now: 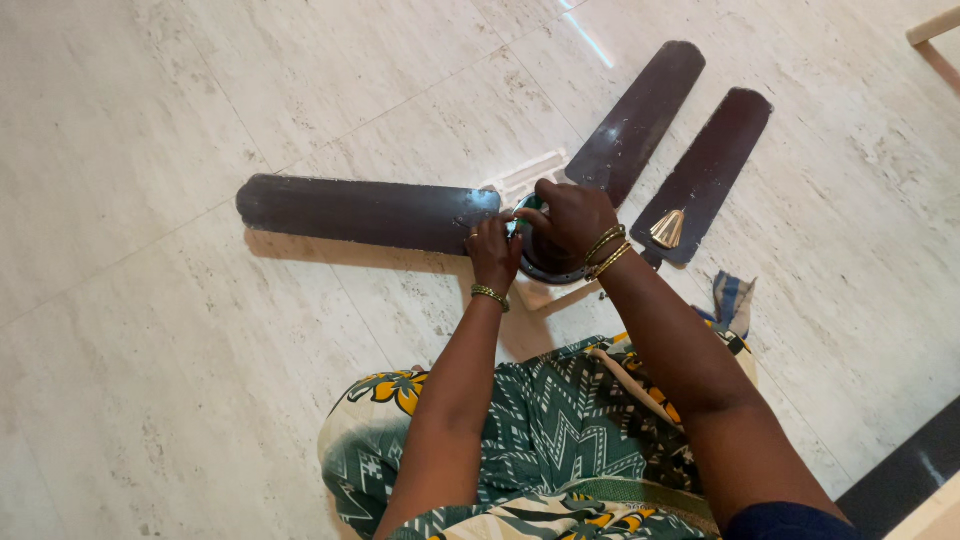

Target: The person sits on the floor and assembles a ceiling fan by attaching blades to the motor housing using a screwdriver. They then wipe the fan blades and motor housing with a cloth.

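Observation:
A dark brown ceiling fan lies on the pale tiled floor. Its round motor hub (pixel 548 268) sits on a white block (pixel 530 178) in the middle. One long blade (pixel 365 212) points left and another blade (pixel 640 115) points up right. My left hand (pixel 492 250) rests its fingers at the hub's left edge, where the long blade joins. My right hand (pixel 568 215) is closed over the top of the hub, near a small green part (pixel 531 203). What the fingers pinch is hidden.
A third blade (pixel 712 170) lies loose to the right, with a gold bracket (pixel 668 230) at its near end. A folded blue striped cloth (pixel 735 302) lies beside my knee. A wooden furniture leg (pixel 935 45) shows at the top right, a dark edge (pixel 905 475) at the bottom right.

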